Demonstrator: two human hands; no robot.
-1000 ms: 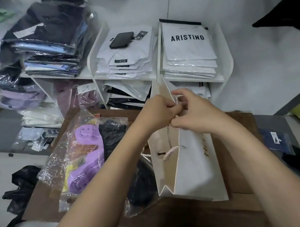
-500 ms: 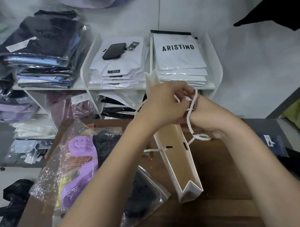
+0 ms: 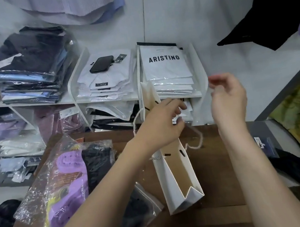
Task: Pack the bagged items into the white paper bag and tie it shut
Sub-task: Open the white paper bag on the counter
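The white bag stands open on the brown table, its mouth gaping toward the camera and nothing visible inside. The left hand reaches over its rim, fingers curled together at the top edge (whether they pinch paper or cord is hidden). The right hand hovers apart to the right, fingers loosely spread and holding nothing. A rope handle droops beside the bag.

Left of the bag lie the bagged items in clear plastic: something purple, something black, still on the table. The left forearm crosses over their near corner.

Behind, a white shelf holds stacked shirts; the right stack reads "ARISTINO". A phone rests on the middle stack, whose small dark label is unreadable.
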